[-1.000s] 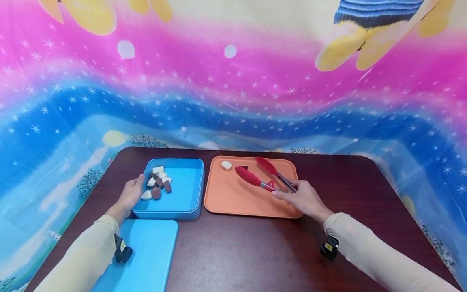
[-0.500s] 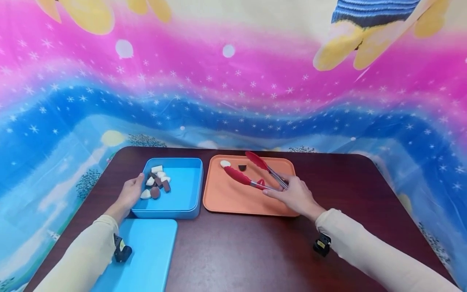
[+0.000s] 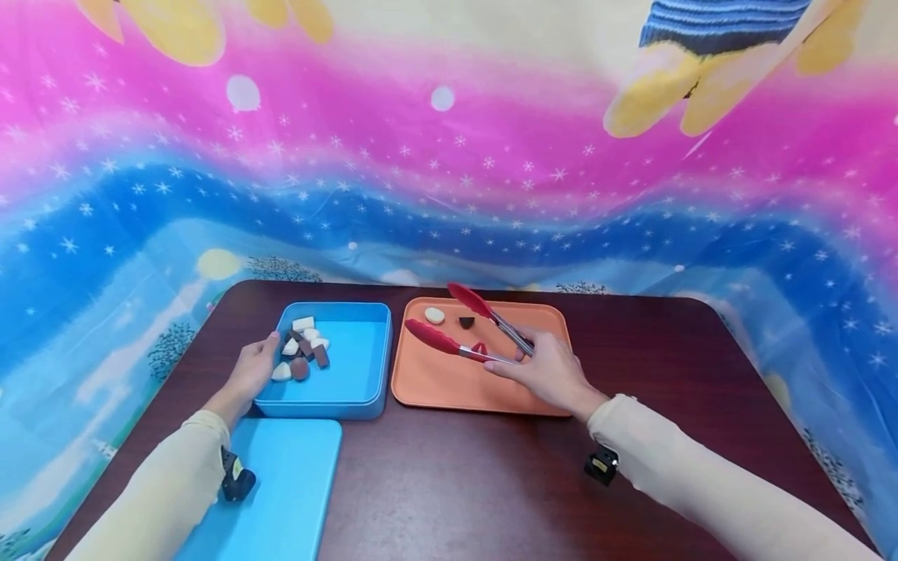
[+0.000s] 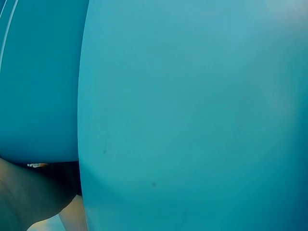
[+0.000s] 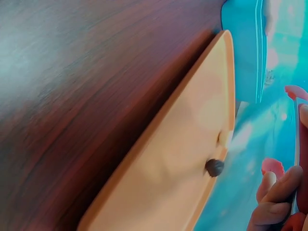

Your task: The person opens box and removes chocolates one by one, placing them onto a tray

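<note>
In the head view my right hand (image 3: pixel 550 370) grips a pair of red-tipped tongs (image 3: pixel 433 336) over the orange tray (image 3: pixel 456 382). The tongs' arms are spread, with nothing visible between the tips. On the tray lie a white oval piece (image 3: pixel 434 315) and a small dark brown piece (image 3: pixel 466 322). My left hand (image 3: pixel 251 370) holds the left side of a blue box (image 3: pixel 337 409), thumb at its rim; its other fingers are mostly hidden. Several white and brown pieces (image 3: pixel 306 351) are heaped in the box's left part. The right wrist view shows the fingers (image 5: pixel 276 202) around the tongs.
A flat blue lid (image 3: pixel 281 475) lies in front of the box, under the left forearm. Box and tray stand side by side toward the back of the dark wooden table (image 3: pixel 449 483). A colourful printed cloth (image 3: pixel 449 195) hangs right behind the table.
My right hand has carried the spread tongs leftward across the tray. The dark piece, partly covered before, now shows fully. My left hand and the box have stayed put.
</note>
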Demonstrator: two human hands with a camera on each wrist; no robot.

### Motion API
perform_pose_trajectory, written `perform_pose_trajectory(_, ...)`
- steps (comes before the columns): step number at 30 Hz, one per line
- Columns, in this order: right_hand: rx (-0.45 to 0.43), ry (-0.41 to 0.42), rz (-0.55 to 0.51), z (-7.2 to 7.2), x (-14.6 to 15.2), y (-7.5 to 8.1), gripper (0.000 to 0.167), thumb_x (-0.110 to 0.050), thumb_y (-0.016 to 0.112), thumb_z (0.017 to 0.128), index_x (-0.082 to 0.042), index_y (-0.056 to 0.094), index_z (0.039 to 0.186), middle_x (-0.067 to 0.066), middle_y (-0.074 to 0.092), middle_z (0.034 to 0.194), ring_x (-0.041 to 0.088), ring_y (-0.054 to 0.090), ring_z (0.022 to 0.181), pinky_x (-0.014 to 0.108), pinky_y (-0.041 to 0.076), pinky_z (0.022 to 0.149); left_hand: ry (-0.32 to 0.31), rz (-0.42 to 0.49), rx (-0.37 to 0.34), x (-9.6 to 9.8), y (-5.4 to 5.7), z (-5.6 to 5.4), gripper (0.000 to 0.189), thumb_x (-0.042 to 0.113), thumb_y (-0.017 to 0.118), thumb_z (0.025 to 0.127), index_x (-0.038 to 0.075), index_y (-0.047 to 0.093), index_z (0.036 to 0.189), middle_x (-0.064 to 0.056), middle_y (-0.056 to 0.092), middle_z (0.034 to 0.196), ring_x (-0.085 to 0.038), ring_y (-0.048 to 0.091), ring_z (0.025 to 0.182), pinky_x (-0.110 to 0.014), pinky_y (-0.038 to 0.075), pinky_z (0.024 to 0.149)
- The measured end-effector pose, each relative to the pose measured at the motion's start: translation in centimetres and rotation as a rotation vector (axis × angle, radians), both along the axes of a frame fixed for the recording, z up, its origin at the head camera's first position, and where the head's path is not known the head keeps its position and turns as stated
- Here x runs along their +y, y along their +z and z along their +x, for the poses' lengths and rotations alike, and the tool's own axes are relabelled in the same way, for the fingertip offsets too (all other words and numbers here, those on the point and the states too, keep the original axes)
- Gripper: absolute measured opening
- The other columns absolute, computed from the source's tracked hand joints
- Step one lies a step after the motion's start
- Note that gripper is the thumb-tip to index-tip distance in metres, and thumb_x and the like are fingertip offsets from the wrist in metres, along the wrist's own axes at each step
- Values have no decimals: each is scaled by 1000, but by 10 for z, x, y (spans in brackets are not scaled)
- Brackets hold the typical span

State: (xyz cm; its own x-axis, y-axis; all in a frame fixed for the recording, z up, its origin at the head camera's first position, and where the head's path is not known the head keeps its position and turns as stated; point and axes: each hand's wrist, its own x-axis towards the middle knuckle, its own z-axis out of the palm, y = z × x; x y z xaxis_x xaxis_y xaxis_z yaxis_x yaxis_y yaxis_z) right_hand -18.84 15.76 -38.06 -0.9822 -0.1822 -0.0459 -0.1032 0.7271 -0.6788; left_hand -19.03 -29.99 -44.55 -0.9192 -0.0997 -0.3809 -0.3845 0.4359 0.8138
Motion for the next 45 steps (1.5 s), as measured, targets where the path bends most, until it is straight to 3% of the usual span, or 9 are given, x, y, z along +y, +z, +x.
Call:
perform_pose_trajectory(4, -9, 28, -18, 1, -11, 1, 73, -58, 82, 77, -22, 60, 137, 6, 60, 68, 16, 47, 50, 28, 37, 46, 2, -1, -11, -1, 0, -1, 80, 62, 11, 105, 7, 9, 163, -27, 12, 168, -51, 16, 153, -69, 26, 119)
perform_pose_trajectory(11, 35, 71, 55, 3, -31, 2, 83, -58, 83, 76, -21, 55, 145, 2, 59, 68, 16, 49, 55, 30, 40, 51, 15, 1, -2, -1, 1, -4, 78, 61, 13, 105, 8, 9, 163, -26, 13, 168, -50, 16, 154, -70, 24, 120)
perform_pose_trajectory(18, 87, 106, 90, 7, -54, 1, 68, -59, 85, 73, -18, 66, 125, -3, 59, 69, 15, 51, 60, 30, 40, 52, 38, -48, -2, -1, 2, -3, 80, 61, 12, 105, 4, 6, 162, -28, 10, 167, -52, 12, 153, -71, 19, 121)
perform_pose_trajectory(25, 47, 129, 41, 13, -71, -5, 74, -53, 87, 74, -17, 64, 134, -2, 57, 65, 15, 51, 55, 30, 40, 49, 40, -54, 3, 1, 1, 0, 82, 61, 12, 105, 1, 4, 161, -29, 9, 167, -52, 10, 153, -71, 17, 121)
perform_pose_trajectory(33, 45, 151, 60, 16, -92, -5, 63, -55, 87, 73, -20, 67, 121, -2, 53, 63, 16, 49, 55, 28, 37, 46, 45, -53, 30, 1, 2, -1, 81, 59, 12, 106, -2, 6, 160, -29, 9, 167, -51, 9, 154, -68, 15, 123)
perform_pose_trajectory(40, 59, 175, 111, 17, -107, -10, 80, -61, 85, 70, -23, 62, 136, -4, 54, 67, 14, 49, 56, 28, 36, 47, 48, -41, 14, 1, -1, -3, 80, 60, 13, 106, 3, 5, 162, -27, 9, 168, -51, 10, 154, -70, 17, 122)
perform_pose_trajectory(45, 85, 211, 132, 17, -118, -11, 81, -60, 85, 72, -25, 60, 140, -6, 55, 68, 12, 50, 58, 28, 37, 48, 47, -40, 7, 1, -1, -3, 78, 59, 14, 106, 5, 6, 162, -27, 10, 168, -52, 12, 154, -72, 19, 120)
